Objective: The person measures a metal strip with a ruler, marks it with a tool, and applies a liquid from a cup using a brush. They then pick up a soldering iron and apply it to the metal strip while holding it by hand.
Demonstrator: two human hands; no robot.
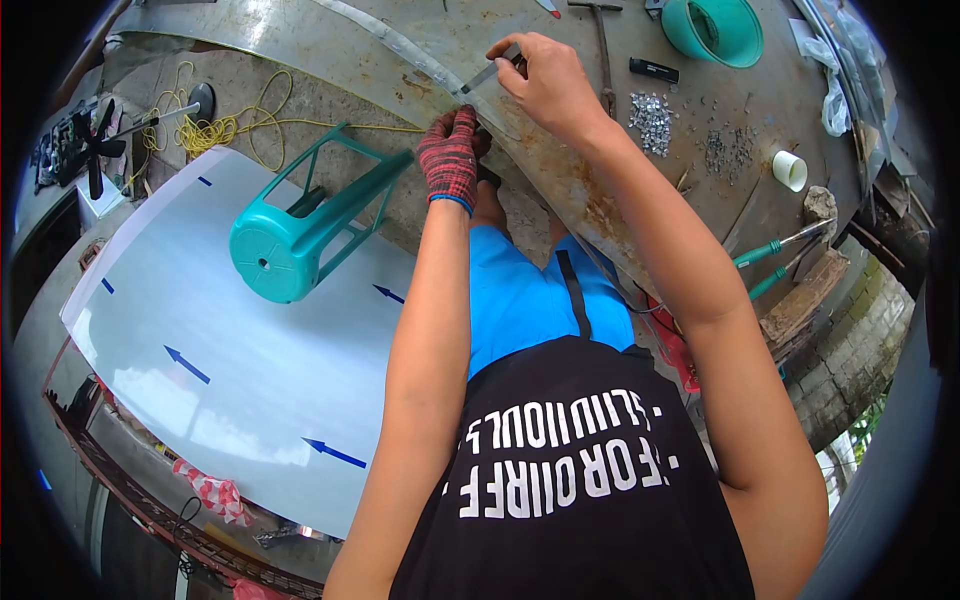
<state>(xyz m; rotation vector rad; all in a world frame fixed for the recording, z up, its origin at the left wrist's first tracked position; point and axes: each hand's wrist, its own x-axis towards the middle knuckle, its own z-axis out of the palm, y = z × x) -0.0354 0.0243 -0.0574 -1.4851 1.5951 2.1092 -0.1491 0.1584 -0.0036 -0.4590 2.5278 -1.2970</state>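
Observation:
A long, narrow, curved pale metal strip (395, 42) lies across the worktable near its edge. My left hand (448, 160), in a red-and-black knit glove, is closed at the table edge, its fingertips at the strip; the underside of the grip is hidden. Bare and closed, my right hand (548, 88) holds a slim flat grey tool (482, 78), whose kind I cannot make out. The tool's tip slants down to the strip, just above the gloved fingers.
On the metal worktable (560, 175) are a hammer (604, 60), a green bucket (712, 30), a black box (654, 70), small metal pieces (652, 125), a white cup (789, 171) and green-handled cutters (760, 254). A green plastic stool (285, 245) lies tipped on a pale sheet (250, 400) with blue arrows. Yellow cord (225, 130) trails behind.

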